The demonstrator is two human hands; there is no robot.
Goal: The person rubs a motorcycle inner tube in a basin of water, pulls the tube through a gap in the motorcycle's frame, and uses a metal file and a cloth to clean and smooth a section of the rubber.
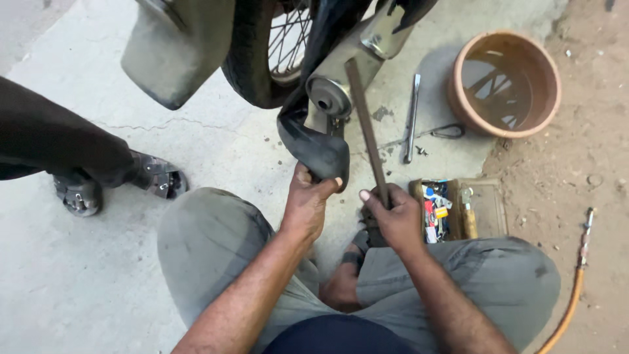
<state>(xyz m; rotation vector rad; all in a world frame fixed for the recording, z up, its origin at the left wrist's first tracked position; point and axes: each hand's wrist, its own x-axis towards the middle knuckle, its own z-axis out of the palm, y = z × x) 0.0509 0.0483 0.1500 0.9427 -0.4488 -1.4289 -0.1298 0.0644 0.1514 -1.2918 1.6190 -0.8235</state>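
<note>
L hand [306, 202] grips black inner tube [321, 154] hanging below wheel [262, 59]. R hand [393, 219] clamps long tyre lever [367, 131], upright. Beside R: open toolbox [488, 206] w/ small coloured packets. Beyond: clay basin [504, 82] w/ water.

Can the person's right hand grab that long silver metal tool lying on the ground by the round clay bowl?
Probably not right away. The right hand is shut around a long dark metal bar. The long silver metal tool lies uncovered on the concrete past it, beside the round clay bowl.
</note>
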